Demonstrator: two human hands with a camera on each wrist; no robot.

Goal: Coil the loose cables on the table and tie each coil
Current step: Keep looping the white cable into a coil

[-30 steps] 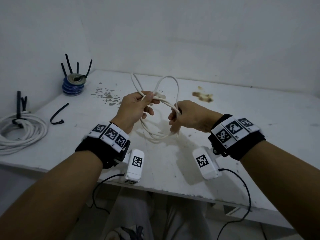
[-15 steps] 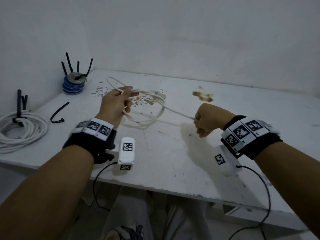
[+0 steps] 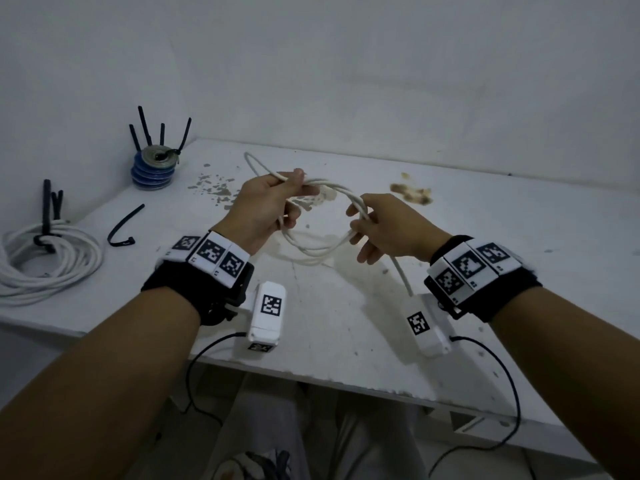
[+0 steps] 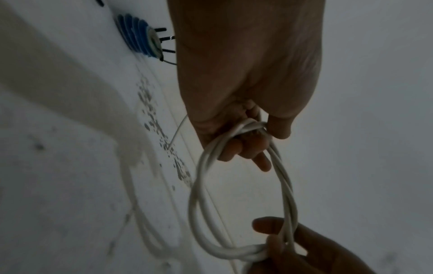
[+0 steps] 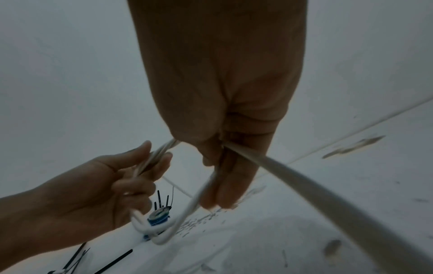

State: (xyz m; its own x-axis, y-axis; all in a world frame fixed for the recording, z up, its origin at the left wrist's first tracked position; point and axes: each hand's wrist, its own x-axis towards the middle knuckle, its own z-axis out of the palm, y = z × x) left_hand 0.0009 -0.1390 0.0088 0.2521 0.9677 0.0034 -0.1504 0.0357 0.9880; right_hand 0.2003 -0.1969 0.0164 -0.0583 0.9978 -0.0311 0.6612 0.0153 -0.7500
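A thin white cable hangs in a few loops between my two hands above the middle of the white table. My left hand grips the top of the loops with curled fingers. My right hand pinches the strands on the loops' right side, and a loose tail runs from it down toward my wrist. A finished white coil with black ties lies at the table's left edge. A loose black cable tie lies next to it.
A stack of blue tape rolls with black ties standing in it sits at the back left corner. Brown stains and grey flecks mark the tabletop. A wall rises behind the table, whose front edge runs under my wrists.
My hands spread apart with the cable stretched between them, then came back together. Another loop now lies in the bundle held by my left hand.
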